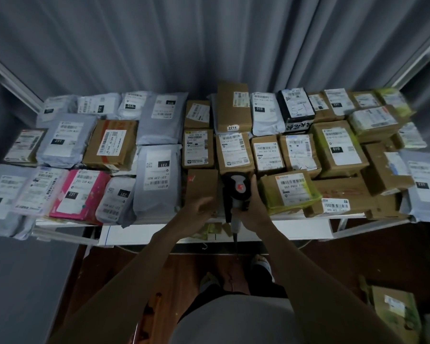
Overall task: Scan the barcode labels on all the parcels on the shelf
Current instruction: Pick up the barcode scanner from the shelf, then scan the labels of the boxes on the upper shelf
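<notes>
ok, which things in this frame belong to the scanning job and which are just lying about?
Job:
- scanner, gripped by right hand
- brown box with no label showing, left hand on it
- labelled parcels along the shelf, such as the pink bag

Lying about:
- box on the floor
- grey curtain
</notes>
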